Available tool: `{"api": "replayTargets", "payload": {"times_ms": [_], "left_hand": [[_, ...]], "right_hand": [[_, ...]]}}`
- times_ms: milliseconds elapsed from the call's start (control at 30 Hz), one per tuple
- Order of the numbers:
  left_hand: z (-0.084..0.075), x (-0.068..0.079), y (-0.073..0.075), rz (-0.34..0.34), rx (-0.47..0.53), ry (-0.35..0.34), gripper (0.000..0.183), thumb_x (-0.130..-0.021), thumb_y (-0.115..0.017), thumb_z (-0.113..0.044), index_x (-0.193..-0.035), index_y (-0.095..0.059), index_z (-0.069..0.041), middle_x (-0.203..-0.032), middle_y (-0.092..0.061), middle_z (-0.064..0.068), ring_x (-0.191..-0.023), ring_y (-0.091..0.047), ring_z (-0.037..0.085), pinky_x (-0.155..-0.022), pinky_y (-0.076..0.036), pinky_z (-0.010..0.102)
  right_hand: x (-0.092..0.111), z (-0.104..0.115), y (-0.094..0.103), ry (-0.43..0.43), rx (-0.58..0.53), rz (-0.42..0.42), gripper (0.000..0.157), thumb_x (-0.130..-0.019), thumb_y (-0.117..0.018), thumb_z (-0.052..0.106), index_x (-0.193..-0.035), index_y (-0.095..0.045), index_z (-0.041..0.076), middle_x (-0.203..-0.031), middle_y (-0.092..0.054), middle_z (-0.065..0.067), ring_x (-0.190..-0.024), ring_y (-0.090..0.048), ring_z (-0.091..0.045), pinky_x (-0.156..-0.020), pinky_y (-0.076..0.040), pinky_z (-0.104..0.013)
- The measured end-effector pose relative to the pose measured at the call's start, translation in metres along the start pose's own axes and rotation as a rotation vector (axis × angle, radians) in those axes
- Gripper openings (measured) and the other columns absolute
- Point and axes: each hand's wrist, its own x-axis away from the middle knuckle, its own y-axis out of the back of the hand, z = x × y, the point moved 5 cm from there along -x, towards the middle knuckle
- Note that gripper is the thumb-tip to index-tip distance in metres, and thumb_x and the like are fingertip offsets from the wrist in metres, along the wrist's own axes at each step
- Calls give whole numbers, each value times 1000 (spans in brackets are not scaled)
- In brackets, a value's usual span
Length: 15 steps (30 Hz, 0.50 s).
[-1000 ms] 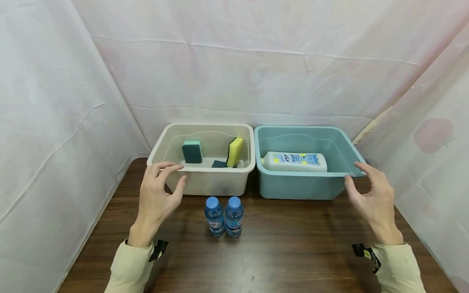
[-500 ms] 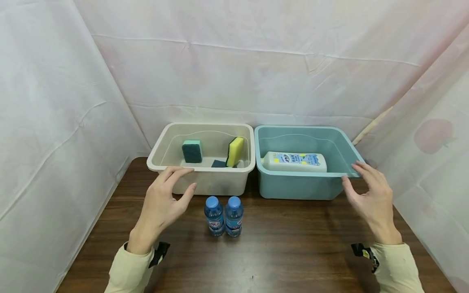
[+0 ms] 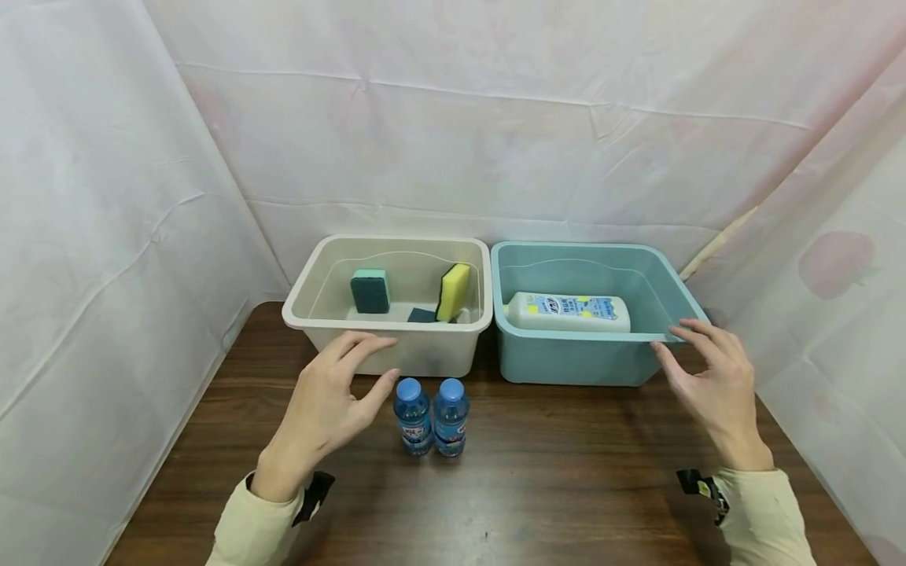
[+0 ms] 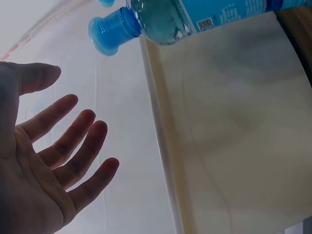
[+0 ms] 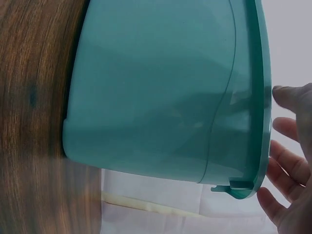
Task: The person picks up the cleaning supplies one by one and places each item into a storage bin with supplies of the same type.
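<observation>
Two small water bottles with blue caps stand upright side by side on the table, a left bottle point(image 3: 414, 418) and a right bottle point(image 3: 451, 418). My left hand point(image 3: 329, 405) hovers just left of them, thumb and fingers spread apart around nothing. In the left wrist view that hand point(image 4: 63, 151) is below a blue bottle cap point(image 4: 113, 31), with a gap between. At the near right corner of the blue bin point(image 3: 576, 362), my right hand point(image 3: 715, 385) has its fingers loosely bent and holds nothing. The right wrist view has the fingers point(image 5: 287, 163) close by the bin's rim; contact is unclear.
A beige bin point(image 3: 425, 351) stands behind the bottles, holding a green sponge point(image 3: 370, 292), a yellow sponge point(image 3: 454, 292) and a dark flat piece point(image 3: 422, 316). Inside the blue bin lies a white bottle point(image 3: 569, 313). Cloth point(image 3: 495, 141) hangs behind the dark wooden table point(image 3: 552, 487).
My left hand has moved right and nearer, from the beige bin's front rim to beside the left bottle. My right hand has shifted slightly left. Bottles and bins stay put.
</observation>
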Motion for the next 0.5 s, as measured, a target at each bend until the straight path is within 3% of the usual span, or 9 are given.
{"api": "replayTargets", "payload": {"times_ms": [133, 267, 500], "left_hand": [[-3, 1, -6, 30, -9, -17, 40, -91, -83, -26, -129, -74, -16, -122, -71, -1, -115, -69, 20, -92, -60, 44], [-5, 2, -12, 64, -21, -26, 40, -91, -83, -29, -128, -74, -18, -119, -72, -2, -112, -70, 18, -90, -60, 43], [-7, 4, -25, 157, -36, -9, 37, -94, -79, -36, -128, -75, -21, -118, -74, -3, -107, -73, 18, -86, -61, 42]], "right_hand": [[-1, 1, -2, 18, 4, 0, 31, -83, -88, 11, -108, -79, -5, -114, -73, -26, -110, -61, -46, -104, -30, -12], [-1, 5, -3, 45, 2, -28, 32, -78, -90, 8, -106, -79, -5, -111, -73, -25, -107, -60, -47, -101, -35, -21], [2, 1, -4, 40, 32, -2, 33, -81, -89, 11, -109, -79, -5, -114, -72, -26, -109, -59, -48, -99, -39, -36]]}}
